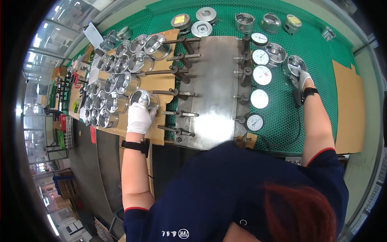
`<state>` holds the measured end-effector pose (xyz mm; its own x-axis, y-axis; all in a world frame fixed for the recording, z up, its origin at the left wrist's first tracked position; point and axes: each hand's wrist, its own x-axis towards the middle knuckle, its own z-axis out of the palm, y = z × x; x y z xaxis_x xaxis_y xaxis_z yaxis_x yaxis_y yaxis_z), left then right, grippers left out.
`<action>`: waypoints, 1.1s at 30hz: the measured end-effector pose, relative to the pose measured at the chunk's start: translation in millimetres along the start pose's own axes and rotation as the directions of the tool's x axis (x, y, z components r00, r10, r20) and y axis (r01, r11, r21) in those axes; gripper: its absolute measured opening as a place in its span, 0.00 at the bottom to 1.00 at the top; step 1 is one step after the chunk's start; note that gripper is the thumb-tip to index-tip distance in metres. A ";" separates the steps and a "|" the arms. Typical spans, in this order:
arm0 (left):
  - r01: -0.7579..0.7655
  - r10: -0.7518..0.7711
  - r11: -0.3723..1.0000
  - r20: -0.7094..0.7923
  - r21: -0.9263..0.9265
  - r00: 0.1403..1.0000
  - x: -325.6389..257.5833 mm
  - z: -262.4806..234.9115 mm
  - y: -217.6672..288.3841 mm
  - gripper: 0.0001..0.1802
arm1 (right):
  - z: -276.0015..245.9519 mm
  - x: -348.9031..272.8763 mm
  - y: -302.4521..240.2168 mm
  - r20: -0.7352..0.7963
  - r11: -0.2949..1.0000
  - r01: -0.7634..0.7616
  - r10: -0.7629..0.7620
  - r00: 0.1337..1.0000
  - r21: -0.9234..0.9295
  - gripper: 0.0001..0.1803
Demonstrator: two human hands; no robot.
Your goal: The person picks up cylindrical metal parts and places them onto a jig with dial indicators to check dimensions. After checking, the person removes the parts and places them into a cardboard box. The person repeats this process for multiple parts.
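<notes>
My left hand (139, 118), in a white glove, has its fingers in and around the open end of a shiny metal piston (152, 99), the nearest one on the brown cardboard. More pistons (127, 82) stand in rows just beyond and to its left. Out to the right, my gloved right hand (303, 79) grips another piston (295, 62) over the green mat. A second piston (276, 55) stands close by on its left. Fingertips of both hands are partly hidden by the pistons and gloves.
Between my hands lies a steel plate (213, 88) flanked by metal posts with rods. Several round dial gauges (262, 75) line its right side. Pistons (244, 23) stand along the back of the green mat (318, 48). Cardboard (350, 109) leans at the right, and a black cable (282, 144) runs in front.
</notes>
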<state>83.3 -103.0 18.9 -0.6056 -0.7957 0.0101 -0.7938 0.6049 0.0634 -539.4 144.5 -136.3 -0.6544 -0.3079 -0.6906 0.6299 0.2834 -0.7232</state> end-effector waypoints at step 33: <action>0.018 0.338 0.532 0.231 -0.847 0.912 -75.5 -36.4 91.3 0.37 | 160.6 -402.2 131.4 0.727 -0.001 0.945 -0.639 0.252 -0.328 0.56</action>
<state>58.6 11.2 60.2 -0.8338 -0.5145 -0.2002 -0.3849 0.2820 0.8788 -126.2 159.7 47.8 -0.2629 -0.9188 0.2945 -0.7560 0.0065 -0.6545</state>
